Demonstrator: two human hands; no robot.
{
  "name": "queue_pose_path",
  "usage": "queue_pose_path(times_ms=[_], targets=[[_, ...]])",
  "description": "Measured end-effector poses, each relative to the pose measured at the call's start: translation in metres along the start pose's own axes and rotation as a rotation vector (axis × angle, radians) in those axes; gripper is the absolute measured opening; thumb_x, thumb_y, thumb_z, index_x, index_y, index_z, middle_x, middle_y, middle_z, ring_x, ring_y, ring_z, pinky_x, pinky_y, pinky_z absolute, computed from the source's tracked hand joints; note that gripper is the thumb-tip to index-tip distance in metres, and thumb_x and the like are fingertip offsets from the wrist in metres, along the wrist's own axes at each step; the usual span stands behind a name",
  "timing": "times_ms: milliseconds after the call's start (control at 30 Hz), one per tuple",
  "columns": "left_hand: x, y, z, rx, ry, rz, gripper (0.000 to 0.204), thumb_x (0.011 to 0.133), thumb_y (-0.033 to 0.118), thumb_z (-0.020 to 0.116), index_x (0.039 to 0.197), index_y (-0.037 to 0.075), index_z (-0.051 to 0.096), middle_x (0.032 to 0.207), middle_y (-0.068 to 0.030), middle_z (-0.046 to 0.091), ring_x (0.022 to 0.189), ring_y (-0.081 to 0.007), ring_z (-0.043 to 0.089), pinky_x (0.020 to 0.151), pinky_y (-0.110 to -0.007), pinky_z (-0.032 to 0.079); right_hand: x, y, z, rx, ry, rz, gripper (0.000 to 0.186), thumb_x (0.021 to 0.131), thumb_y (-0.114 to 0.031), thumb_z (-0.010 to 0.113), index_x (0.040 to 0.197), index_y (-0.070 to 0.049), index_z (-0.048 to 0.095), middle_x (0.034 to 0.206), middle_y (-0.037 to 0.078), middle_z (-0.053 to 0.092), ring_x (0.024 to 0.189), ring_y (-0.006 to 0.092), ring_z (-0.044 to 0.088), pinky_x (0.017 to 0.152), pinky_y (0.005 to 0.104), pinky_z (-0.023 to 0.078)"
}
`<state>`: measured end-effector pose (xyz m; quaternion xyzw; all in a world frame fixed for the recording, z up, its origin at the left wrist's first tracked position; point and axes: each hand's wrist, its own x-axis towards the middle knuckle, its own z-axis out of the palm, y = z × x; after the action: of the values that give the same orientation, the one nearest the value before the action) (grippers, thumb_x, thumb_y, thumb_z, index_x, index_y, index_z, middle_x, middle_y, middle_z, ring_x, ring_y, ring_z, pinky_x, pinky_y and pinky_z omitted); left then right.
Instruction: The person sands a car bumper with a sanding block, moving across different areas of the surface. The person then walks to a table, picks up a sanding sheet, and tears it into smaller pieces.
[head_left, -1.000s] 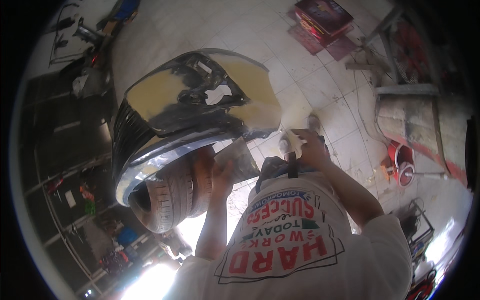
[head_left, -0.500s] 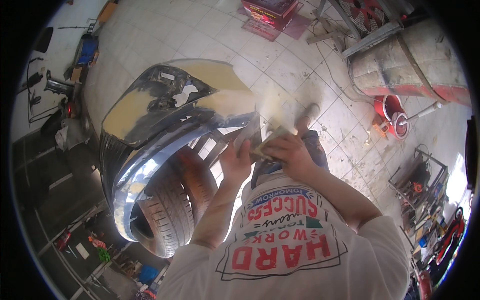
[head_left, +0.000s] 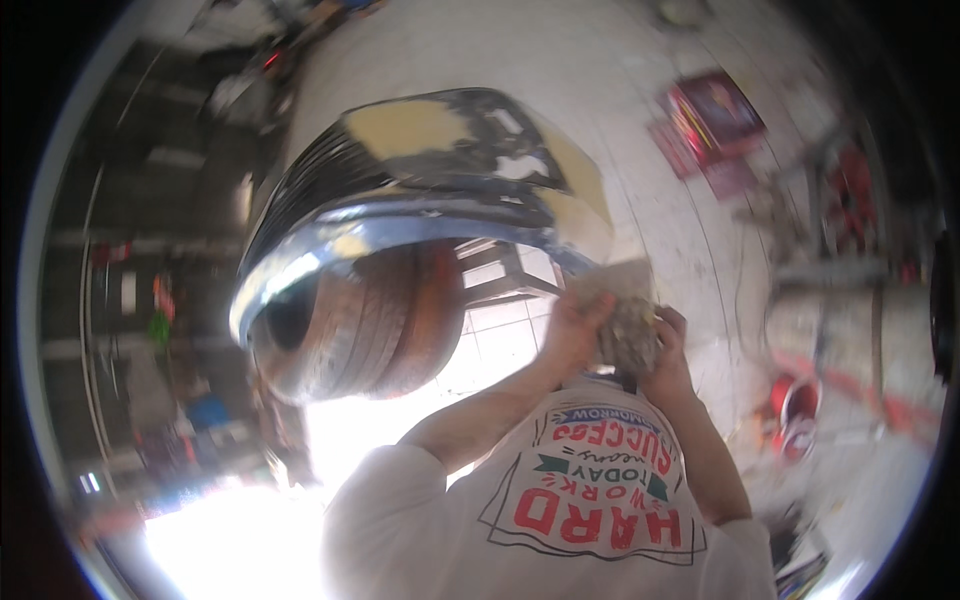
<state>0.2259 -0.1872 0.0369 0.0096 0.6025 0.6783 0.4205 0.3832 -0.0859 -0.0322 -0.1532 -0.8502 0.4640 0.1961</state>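
Head view: bit smeary, but both bare hands and the pale tiled floor (head_left: pixel 575 50) are easy to spot.
Tyres: dusty brown-black round rubber tyres (head_left: pixel 375 310) sit under the bumper's arch, maybe to help prop it. Can't see actual contact.
Bumper: big curved black plastic-looking car bumper (head_left: pixel 420 190) with mustard-yellow patches, raised off the floor, probably so it's at a handy height.
Stand: grey angular metal frame (head_left: pixel 512 275) under the arch, right of the tyres. My guess is it carries some weight.
Left hand (head_left: pixel 575 335): forearm slants up and right, fingers closed on the left side of the sheet.
Sheet: flat grey-tan rectangular sheet (head_left: pixel 612 280), mottled lower down (could be two pieces, tbh), between the hands near the bumper's right end. Two-handed hold probably keeps it steady.
Right hand (head_left: pixel 668 360): elbow out, forearm leaning in left, fingers curled, apparently pinching the sheet's right edge.
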Motion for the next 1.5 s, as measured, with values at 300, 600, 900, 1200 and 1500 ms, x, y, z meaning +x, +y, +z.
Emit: queue_pose_path(times_ms=[300, 600, 900, 1200, 1500], targets=[[0.006, -0.037, 0.017, 0.681, 0.301, 0.267, 0.047, 0.104, 0.020, 0.058, 0.146, 0.000, 0.049, 0.140, -0.0179, 0.058, 0.126, -0.0276, 0.057, 0.108, -0.037, 0.043, -0.012, 0.074, -0.109, -0.208, -0.011, 0.061, 0.051, 0.073, 0.013, 0.055, 0.120, -0.005, 0.069, 0.125, 0.018, 0.065, 0.118, 0.0401, 0.060, 0.101, 0.0467, 0.049], [-0.007, -0.062, 0.048, 0.063, 0.357, 0.349, 0.042, 0.104, 0.019, 0.056, 0.141, 0.000, 0.054, 0.135, -0.0103, 0.063, 0.124, -0.0196, 0.058, 0.106, -0.032, 0.043, -0.006, 0.030, -0.163, -0.207, -0.174, -0.261, 0.061, 0.071, 0.014, 0.057, 0.128, -0.007, 0.066, 0.127, 0.015, 0.063, 0.117, 0.0375, 0.059, 0.104, 0.0477, 0.046], [-0.067, -0.071, 0.097, 0.790, 0.247, 0.522, 0.031, 0.104, 0.023, 0.054, 0.124, 0.003, 0.064, 0.099, -0.0218, 0.072, 0.093, -0.0439, 0.070, 0.079, -0.045, 0.056, 0.009, 0.008, -0.183, -0.191, -0.066, -0.370, 0.053, 0.072, 0.008, 0.062, 0.120, -0.011, 0.072, 0.122, 0.010, 0.068, 0.115, 0.0324, 0.062, 0.096, 0.0440, 0.048], [-0.095, -0.044, 0.116, 0.488, 0.410, 0.789, 0.025, 0.102, 0.008, 0.062, 0.125, -0.002, 0.064, 0.108, -0.0095, 0.074, 0.097, -0.0133, 0.068, 0.084, -0.028, 0.054, -0.027, 0.011, -0.159, -0.036, -0.276, -0.458, 0.034, 0.074, -0.003, 0.071, 0.106, -0.014, 0.076, 0.111, 0.003, 0.071, 0.109, 0.0268, 0.065, 0.090, 0.0437, 0.048], [-0.071, -0.048, 0.139, -0.189, 0.274, 0.343, 0.039, 0.103, 0.027, 0.064, 0.130, -0.002, 0.062, 0.124, -0.0102, 0.069, 0.111, -0.0195, 0.063, 0.096, -0.034, 0.049, -0.023, 0.024, -0.159, 0.314, -0.203, -0.232, 0.061, 0.082, 0.002, 0.073, 0.136, -0.006, 0.048, 0.143, 0.026, 0.037, 0.130, 0.0464, 0.048, 0.106, 0.0495, 0.048]])
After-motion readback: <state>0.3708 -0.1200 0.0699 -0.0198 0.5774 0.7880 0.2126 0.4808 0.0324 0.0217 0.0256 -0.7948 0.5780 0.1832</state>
